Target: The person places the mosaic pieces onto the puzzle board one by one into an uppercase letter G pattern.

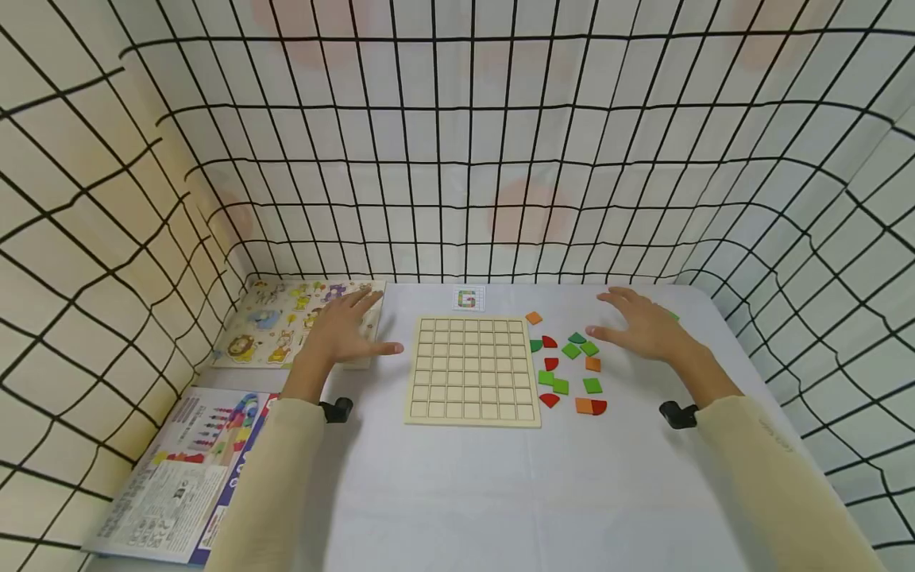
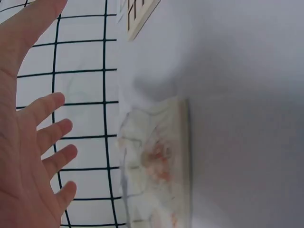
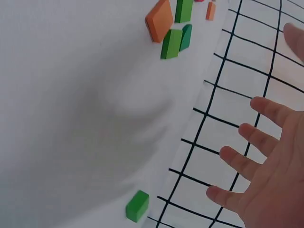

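A cream grid board (image 1: pixel 473 372) with square recesses lies in the middle of the white table. To its right are scattered flat pieces: green squares (image 1: pixel 592 385), red quarter-rounds (image 1: pixel 549 400), orange squares (image 1: pixel 533 318) and dark green pieces (image 1: pixel 577 338). My left hand (image 1: pixel 343 330) hovers over the right part of an animal picture board, fingers spread and holding nothing. My right hand (image 1: pixel 639 324) is raised to the right of the pieces, also spread and holding nothing. In the right wrist view a lone green block (image 3: pixel 137 206) lies apart from the others.
A small pattern card (image 1: pixel 469 298) lies behind the grid board. The animal picture board (image 1: pixel 260 334) is at the back left, with a printed box (image 1: pixel 182 477) in front of it. Black-lined white cloth (image 1: pixel 457 143) rises around the back and sides.
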Demonstrator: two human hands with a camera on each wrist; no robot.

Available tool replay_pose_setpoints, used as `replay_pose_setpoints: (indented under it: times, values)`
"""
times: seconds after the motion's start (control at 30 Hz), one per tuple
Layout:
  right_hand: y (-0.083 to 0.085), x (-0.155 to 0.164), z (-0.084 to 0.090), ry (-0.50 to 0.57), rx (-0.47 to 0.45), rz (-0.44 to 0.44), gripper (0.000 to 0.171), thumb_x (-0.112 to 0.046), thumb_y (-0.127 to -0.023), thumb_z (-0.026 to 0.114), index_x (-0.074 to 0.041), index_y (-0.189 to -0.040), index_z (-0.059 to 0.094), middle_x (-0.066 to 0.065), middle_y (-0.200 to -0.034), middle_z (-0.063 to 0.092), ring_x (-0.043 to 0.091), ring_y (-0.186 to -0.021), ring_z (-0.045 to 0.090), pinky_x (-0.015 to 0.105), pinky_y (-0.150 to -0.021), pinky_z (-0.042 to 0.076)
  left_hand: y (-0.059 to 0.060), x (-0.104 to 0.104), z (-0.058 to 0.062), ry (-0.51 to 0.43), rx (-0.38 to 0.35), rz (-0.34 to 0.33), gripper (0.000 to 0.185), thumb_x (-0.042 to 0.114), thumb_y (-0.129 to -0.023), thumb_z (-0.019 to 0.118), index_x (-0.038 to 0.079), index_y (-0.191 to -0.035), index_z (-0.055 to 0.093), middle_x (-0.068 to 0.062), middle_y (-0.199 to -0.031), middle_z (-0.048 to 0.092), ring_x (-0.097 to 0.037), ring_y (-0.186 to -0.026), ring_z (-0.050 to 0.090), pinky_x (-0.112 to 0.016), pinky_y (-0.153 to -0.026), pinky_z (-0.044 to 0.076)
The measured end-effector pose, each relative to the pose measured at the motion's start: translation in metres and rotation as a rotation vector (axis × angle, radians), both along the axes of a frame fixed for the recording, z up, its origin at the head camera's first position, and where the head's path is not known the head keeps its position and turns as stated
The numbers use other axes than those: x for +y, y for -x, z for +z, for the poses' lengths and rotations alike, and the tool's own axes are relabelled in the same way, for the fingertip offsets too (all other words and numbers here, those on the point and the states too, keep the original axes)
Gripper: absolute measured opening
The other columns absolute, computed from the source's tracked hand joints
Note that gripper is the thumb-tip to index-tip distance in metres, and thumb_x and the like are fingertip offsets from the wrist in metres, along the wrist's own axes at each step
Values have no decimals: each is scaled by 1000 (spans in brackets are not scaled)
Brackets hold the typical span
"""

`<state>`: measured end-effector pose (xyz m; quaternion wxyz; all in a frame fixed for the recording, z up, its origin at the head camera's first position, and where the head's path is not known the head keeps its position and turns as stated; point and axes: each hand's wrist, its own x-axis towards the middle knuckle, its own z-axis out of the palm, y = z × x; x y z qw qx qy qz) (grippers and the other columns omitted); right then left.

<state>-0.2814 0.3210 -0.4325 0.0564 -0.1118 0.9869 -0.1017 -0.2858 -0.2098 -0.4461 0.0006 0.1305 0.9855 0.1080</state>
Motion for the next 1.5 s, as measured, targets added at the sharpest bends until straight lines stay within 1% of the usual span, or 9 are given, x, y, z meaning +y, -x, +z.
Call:
replay_pose_setpoints:
  times: [0.13, 0.33, 0.5, 0.67, 0.8, 0.93, 1.13, 1.33, 1.5]
  values:
    - [-3, -2, -9, 96, 1, 10, 83, -65, -97, 56, -7, -155, 42, 26, -165, 29, 50, -149, 28, 76, -115, 29, -6, 8, -10, -62, -2, -23, 117, 87, -70, 68, 26, -163, 33, -11, -169, 30, -44, -153, 31, -72, -115, 33]
    - [-8, -3, -29, 213, -10, 6, 61, -42, -101, 62, -7, -150, 49, 22, -156, 44, 45, -138, 46, 69, -110, 41, -18, 24, -27, -193, -65, -62, 114, 82, -69, 74, 27, -162, 35, -8, -169, 31, -39, -155, 30, -69, -117, 34]
    - [-8, -9, -47, 254, -24, -21, 53, -35, -101, 63, -9, -147, 52, 19, -151, 49, 42, -133, 50, 65, -107, 46, -26, 38, -42, -266, -115, -128, 109, 76, -72, 78, 29, -161, 37, -8, -169, 31, -38, -155, 29, -69, -119, 32]
    - [-3, -15, -58, 302, -17, -24, 48, -30, -102, 61, -8, -144, 54, 18, -146, 54, 39, -128, 53, 63, -105, 47, -34, 46, -50, -316, -176, -184, 109, 70, -71, 83, 26, -160, 39, -9, -170, 29, -39, -156, 26, -66, -120, 31]
    - [-3, -19, -64, 321, -7, -9, 45, -25, -103, 60, -8, -144, 55, 19, -146, 53, 40, -126, 54, 63, -104, 48, -42, 49, -54, -376, -240, -195, 111, 63, -68, 89, 23, -160, 40, -10, -172, 22, -39, -158, 21, -65, -122, 28]
    - [0, -20, -71, 294, 12, 10, 42, -23, -103, 58, -7, -142, 59, 22, -144, 54, 43, -126, 53, 65, -104, 47, -47, 49, -58, -401, -265, -206, 115, 57, -68, 92, 19, -162, 36, -10, -174, 15, -38, -160, 14, -64, -124, 25]
    - [4, -22, -74, 263, 58, 18, 39, -22, -103, 58, -6, -139, 63, 26, -138, 55, 43, -122, 53, 65, -105, 46, -49, 50, -63, -398, -242, -197, 116, 60, -71, 89, 18, -163, 33, -6, -175, 12, -34, -161, 10, -62, -126, 23]
    - [3, -23, -75, 271, 41, 6, 39, -20, -103, 58, -3, -137, 62, 25, -133, 58, 41, -117, 54, 64, -104, 46, -51, 50, -64, -393, -248, -194, 115, 60, -72, 88, 16, -163, 33, -7, -175, 11, -36, -161, 10, -63, -126, 22]
    - [2, -21, -76, 322, 15, -49, 36, -16, -99, 60, -2, -133, 65, 20, -120, 64, 35, -110, 56, 57, -101, 50, -52, 50, -64, -397, -246, -198, 114, 58, -72, 89, 16, -163, 33, -6, -175, 12, -35, -161, 10, -62, -126, 22]
